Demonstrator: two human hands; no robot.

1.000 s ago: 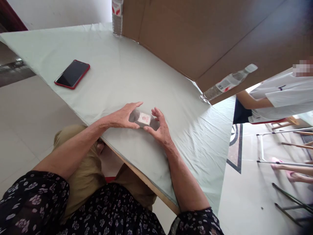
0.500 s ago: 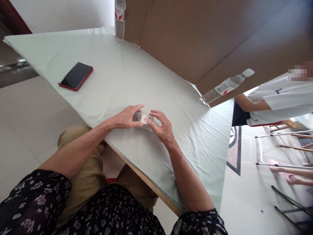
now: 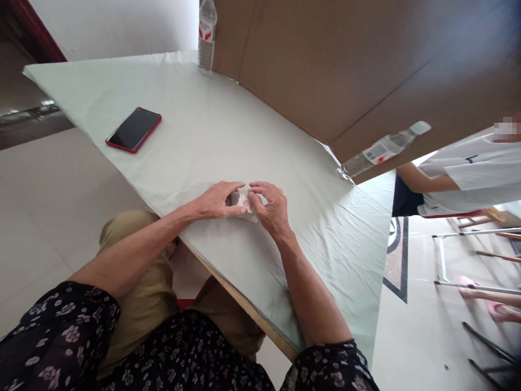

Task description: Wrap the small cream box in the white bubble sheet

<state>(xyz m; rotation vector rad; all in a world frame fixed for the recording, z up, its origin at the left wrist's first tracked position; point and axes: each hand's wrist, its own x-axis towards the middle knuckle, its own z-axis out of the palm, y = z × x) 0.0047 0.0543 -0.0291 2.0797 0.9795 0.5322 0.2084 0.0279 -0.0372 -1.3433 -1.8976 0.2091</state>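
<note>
Currently, a small white packet [image 3: 243,201] with reddish print sits between the two hands, close to the wearer's edge of the pale tablecloth [image 3: 203,136]. At its three o'clock, the right hand [image 3: 272,210] pinches it between thumb and fingertips. At nine o'clock, the left hand [image 3: 215,201] curves around it, thumb along the near side; I cannot tell whether it grips. Toward ten o'clock lies a red-cased phone [image 3: 134,130]; past two, a clear bottle [image 3: 376,153] is beside the cardboard panel [image 3: 309,65].
</note>
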